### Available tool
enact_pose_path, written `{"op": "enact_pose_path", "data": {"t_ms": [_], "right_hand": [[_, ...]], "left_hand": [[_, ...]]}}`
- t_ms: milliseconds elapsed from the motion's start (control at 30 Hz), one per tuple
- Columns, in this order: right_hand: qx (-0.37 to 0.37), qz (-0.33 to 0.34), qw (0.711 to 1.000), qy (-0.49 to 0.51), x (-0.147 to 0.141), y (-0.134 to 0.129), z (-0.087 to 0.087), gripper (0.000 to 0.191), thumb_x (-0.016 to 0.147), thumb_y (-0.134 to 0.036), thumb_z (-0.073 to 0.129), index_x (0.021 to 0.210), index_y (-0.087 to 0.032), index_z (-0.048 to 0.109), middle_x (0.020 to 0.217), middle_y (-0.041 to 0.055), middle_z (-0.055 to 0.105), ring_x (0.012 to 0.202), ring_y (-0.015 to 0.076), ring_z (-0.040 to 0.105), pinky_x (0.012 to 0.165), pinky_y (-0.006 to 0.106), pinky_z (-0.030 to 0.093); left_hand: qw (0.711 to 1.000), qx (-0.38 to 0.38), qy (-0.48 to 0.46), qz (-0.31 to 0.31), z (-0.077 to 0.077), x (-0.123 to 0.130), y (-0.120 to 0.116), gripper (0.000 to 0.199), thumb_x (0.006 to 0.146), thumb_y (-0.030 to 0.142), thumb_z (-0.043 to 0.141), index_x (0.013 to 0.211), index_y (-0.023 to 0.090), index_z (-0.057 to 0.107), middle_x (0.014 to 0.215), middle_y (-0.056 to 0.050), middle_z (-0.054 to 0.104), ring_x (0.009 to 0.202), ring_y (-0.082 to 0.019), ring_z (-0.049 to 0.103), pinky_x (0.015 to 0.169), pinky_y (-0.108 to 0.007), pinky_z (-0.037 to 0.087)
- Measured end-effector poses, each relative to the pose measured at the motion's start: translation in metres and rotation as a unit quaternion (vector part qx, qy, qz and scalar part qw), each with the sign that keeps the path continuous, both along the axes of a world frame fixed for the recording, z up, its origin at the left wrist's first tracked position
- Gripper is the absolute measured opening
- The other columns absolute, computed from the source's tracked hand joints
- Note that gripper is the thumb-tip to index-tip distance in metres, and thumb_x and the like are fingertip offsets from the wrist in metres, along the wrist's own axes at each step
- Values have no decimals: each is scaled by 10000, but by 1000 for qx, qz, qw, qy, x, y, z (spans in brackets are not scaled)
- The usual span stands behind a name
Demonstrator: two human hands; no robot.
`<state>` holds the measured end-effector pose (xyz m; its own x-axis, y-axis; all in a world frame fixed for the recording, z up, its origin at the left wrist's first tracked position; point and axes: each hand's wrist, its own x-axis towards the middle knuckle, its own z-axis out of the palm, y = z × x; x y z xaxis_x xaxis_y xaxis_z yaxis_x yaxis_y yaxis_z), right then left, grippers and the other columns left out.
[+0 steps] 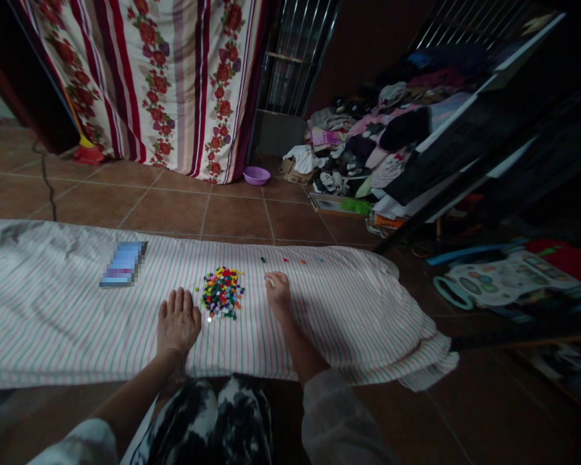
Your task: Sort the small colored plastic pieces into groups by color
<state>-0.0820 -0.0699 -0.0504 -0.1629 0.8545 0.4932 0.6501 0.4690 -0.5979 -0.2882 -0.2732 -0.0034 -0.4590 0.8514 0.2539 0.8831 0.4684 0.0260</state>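
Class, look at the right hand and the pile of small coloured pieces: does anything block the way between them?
Nothing visible does: only striped cloth shows between the right hand and the pile of coloured pieces. The row of four pieces lies beyond the hand, and the left hand lies left of the pile.

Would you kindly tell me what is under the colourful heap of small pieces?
Striped cloth shows all around the heap; whatever lies beneath its middle is covered.
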Motion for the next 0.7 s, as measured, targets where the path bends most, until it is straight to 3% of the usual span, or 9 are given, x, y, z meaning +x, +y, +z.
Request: {"op": "enact_pose_path", "data": {"t_ms": [233, 500, 700], "right_hand": [[15, 36, 999, -32, -15, -11, 16, 290, 839, -159, 464, 978, -202, 715, 1007, 81, 594, 960, 189, 549, 905, 316, 442], [-42, 59, 979, -188, -59, -17, 33, 228, 855, -210, 565, 1029, -269, 701, 971, 52, 614, 952, 193, 515, 855, 279, 398], [-44, 54, 971, -229, -66, -14, 36, 158, 866, -245, 575, 965, -268, 696, 946, 34, 616, 938, 183, 503, 849, 262, 369]], "left_hand": [[1000, 4, 3, -1, -1, 0, 0, 549, 885, 314, 291, 1317, 52, 508, 1421, -188, 465, 1343, -318, 388, 1085, -485, 293], [1000, 4, -3, -3, -2, 0, 1, 552, 887, 313, 290, 1323, 47, 501, 1424, -190, 461, 1349, -327, 377, 1085, -489, 292], [1000, 6, 3, 1, -3, 0, 2, 549, 881, 316, 301, 1326, 64, 500, 1423, -186, 462, 1346, -315, 386, 1087, -486, 294]]}}
